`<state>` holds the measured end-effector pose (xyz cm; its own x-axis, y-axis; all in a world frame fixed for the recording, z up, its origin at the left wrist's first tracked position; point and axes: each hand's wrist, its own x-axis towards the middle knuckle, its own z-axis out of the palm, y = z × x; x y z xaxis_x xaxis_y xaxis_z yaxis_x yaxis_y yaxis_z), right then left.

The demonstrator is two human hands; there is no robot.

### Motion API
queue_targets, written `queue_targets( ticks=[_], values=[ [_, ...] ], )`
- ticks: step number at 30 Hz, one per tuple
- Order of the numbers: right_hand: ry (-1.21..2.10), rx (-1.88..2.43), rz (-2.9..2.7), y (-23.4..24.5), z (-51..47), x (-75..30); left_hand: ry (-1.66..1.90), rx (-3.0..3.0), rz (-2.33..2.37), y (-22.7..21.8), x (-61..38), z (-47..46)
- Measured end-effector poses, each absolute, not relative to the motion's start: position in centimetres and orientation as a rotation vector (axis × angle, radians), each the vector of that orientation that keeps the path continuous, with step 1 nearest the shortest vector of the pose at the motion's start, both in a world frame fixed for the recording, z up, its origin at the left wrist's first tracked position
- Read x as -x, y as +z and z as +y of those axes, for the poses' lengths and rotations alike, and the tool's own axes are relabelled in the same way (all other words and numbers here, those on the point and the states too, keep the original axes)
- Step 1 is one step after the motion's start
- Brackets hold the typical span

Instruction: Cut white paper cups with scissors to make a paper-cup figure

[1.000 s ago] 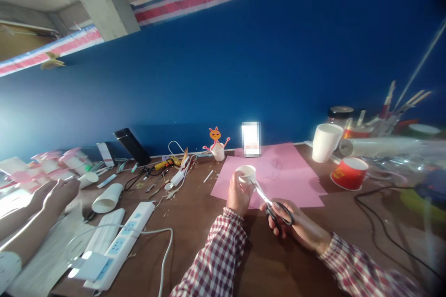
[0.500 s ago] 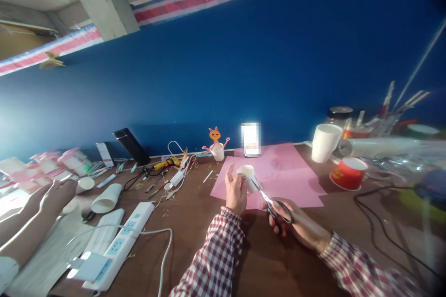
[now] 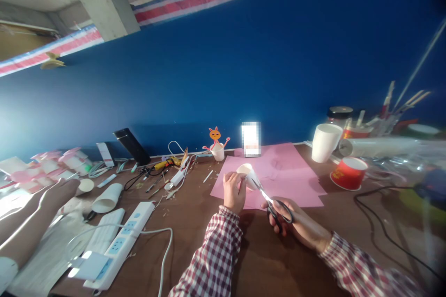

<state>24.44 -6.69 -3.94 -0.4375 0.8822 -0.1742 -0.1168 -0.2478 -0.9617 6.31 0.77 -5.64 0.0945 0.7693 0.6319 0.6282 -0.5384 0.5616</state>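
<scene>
A white paper cup [image 3: 245, 170] is tilted with its mouth towards me, and my left hand [image 3: 234, 193] is closed on its left side. From the lower right, my right hand [image 3: 287, 220] grips black-handled scissors [image 3: 268, 201]. Their blades lie at the cup's right side, slightly apart at the tips; whether the wall is between them is hard to tell. Pink paper sheets [image 3: 289, 181] lie under and behind the cup. Behind them stands a small cup figure [image 3: 218, 152] with an orange cat head and pink arms.
On the left are a white power strip [image 3: 134, 227] with a cable, a lying paper cup [image 3: 107, 198] and another person's arms [image 3: 38, 218]. A red paper cup [image 3: 348, 174], a white cup [image 3: 325, 143] and a black cable [image 3: 369, 213] are on the right.
My left hand's fingers have lowered and curled in around the cup, and the hand has shifted slightly left. The scissors have hardly moved.
</scene>
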Motion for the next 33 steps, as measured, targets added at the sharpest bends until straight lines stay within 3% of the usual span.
queue_targets(
  ticks=[33],
  values=[
    [1.773, 1.001, -1.278, -4.08, -6.83, -24.42, 1.475, -2.162, 1.445, -5.94, -6.51, 0.71]
  ],
)
